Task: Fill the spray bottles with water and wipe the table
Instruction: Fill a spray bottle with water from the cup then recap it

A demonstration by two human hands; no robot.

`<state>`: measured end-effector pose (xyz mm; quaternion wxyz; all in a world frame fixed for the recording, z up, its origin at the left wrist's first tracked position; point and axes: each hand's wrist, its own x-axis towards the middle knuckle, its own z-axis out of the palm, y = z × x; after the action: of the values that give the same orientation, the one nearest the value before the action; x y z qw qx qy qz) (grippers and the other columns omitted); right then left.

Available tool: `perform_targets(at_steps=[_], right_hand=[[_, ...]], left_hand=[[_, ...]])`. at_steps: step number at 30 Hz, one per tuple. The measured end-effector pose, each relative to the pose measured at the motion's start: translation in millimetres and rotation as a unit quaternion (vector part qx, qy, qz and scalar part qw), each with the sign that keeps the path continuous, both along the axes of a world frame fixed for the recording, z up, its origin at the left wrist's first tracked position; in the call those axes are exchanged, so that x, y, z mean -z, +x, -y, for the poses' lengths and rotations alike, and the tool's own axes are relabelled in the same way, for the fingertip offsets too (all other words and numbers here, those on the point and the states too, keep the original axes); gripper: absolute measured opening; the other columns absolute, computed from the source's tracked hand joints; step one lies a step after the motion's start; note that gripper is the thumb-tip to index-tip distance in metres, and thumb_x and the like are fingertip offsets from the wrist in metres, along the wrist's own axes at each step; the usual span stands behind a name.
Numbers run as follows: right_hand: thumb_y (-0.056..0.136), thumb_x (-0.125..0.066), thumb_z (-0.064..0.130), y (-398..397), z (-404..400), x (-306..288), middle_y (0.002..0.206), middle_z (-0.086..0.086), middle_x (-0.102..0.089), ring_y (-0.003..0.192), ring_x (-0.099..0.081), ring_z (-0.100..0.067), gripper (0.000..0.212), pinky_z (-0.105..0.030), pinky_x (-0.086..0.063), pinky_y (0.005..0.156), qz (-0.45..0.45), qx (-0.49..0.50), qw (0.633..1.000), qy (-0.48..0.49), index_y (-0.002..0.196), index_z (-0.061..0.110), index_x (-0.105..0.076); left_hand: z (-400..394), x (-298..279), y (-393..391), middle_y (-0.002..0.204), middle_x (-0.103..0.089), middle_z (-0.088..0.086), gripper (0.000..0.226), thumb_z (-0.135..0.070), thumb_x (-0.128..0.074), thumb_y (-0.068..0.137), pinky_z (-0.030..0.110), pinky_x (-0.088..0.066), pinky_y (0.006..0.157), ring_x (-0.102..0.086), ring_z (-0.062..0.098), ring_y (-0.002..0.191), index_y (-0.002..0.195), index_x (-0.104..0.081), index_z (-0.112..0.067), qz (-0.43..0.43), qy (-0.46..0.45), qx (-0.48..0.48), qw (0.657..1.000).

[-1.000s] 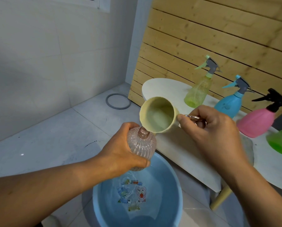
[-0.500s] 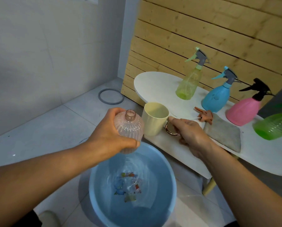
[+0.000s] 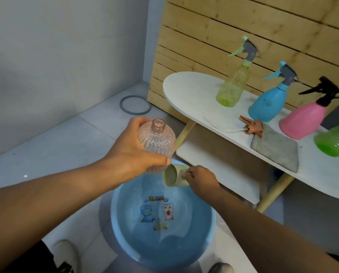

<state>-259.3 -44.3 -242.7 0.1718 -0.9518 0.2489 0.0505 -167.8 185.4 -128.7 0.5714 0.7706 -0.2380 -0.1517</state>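
My left hand [image 3: 134, 149] grips a clear pink ribbed bottle [image 3: 156, 141], uncapped and upright, above the blue basin [image 3: 208, 233] of water on the floor. My right hand [image 3: 201, 180] holds a cream cup [image 3: 174, 177] by its handle, tipped on its side over the basin's far rim, just below the bottle. On the white table [image 3: 190, 89] lie the bottle's orange spray head [image 3: 252, 126] and a grey cloth [image 3: 276, 149].
Yellow-green [image 3: 232, 89], blue [image 3: 269, 104] and pink [image 3: 302, 120] spray bottles stand along the table's back, with a green bottle [image 3: 336, 139] at the right edge. A lower shelf [image 3: 217, 168] sits under the table. A grey ring [image 3: 135, 105] lies on the tiled floor. My shoes flank the basin.
My right hand has brought the cup from the bottle's mouth, past the table edge, down to the basin. My left hand keeps the bottle upright over the water.
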Motion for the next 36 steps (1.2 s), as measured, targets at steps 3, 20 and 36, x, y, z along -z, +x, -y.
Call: perform_targets(at_steps=[3, 20, 36], right_hand=[[0.102, -0.05, 0.034, -6.6, -5.3, 7.1, 0.111, -0.007, -0.062, 0.104, -0.059, -0.03, 0.027, -0.036, -0.047, 0.081, -0.026, -0.124, 0.976, -0.176, 0.11, 0.015, -0.068], [0.104, -0.047, 0.039, -14.7, 7.0, -61.4, 0.109, -0.006, -0.063, 0.1, -0.059, -0.028, 0.03, -0.033, -0.042, 0.077, -0.008, -0.101, 0.988, -0.118, 0.108, 0.018, -0.068], [0.103, -0.055, 0.03, 69.3, 73.7, -184.6, 0.089, -0.004, -0.076, 0.055, -0.038, -0.011, 0.02, -0.029, -0.032, 0.055, 0.292, 0.076, 0.921, 0.246, 0.095, 0.02, -0.07]], left_hand=[[-0.1, -1.1, 0.9, 0.117, -0.058, -0.021, 0.096, -0.024, -0.101, 0.052, 0.018, -0.051, 0.076, -0.059, 0.001, 0.105, 0.125, -0.043, -0.046, 0.004, 0.001, -0.005, 1.0], [0.8, -12.1, -12.1, 0.114, -0.062, -0.019, 0.096, -0.027, -0.098, 0.048, 0.021, -0.053, 0.074, -0.063, 0.002, 0.101, 0.126, -0.047, -0.048, -0.019, -0.017, 0.0, 1.0], [2.5, -6.4, -17.0, 0.103, -0.063, -0.032, 0.098, -0.034, -0.095, 0.033, 0.016, -0.056, 0.056, -0.064, -0.009, 0.091, 0.115, -0.049, -0.061, -0.055, -0.054, 0.021, 0.997]])
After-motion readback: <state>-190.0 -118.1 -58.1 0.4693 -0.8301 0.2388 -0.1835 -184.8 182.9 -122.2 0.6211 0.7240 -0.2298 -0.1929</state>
